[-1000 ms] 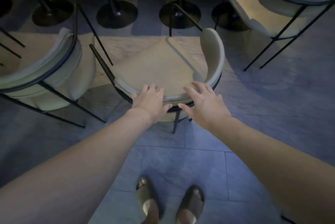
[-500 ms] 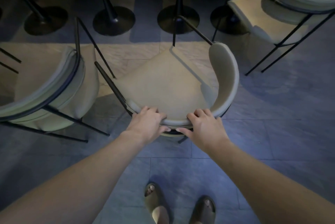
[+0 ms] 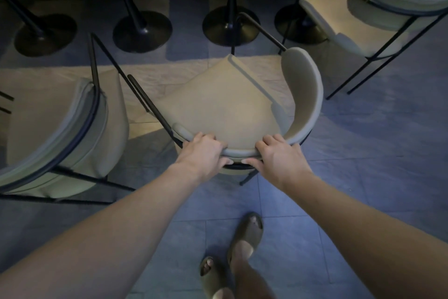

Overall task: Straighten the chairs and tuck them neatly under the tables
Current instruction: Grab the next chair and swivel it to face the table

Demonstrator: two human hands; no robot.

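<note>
Grey floor tiles run under you; black pedestal table bases line the far side. Your left hand and right hand both grasp the middle cream chair's curved backrest, between two neighbouring chairs.

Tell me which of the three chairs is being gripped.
The middle chair: the left hand and right hand clasp its curved backrest; the other two stand untouched.

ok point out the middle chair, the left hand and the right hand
middle chair [image 3: 218,107]: head view, centre of the seat cushion
left hand [image 3: 202,152]: head view, back of the hand
right hand [image 3: 278,157]: head view, back of the hand
</note>
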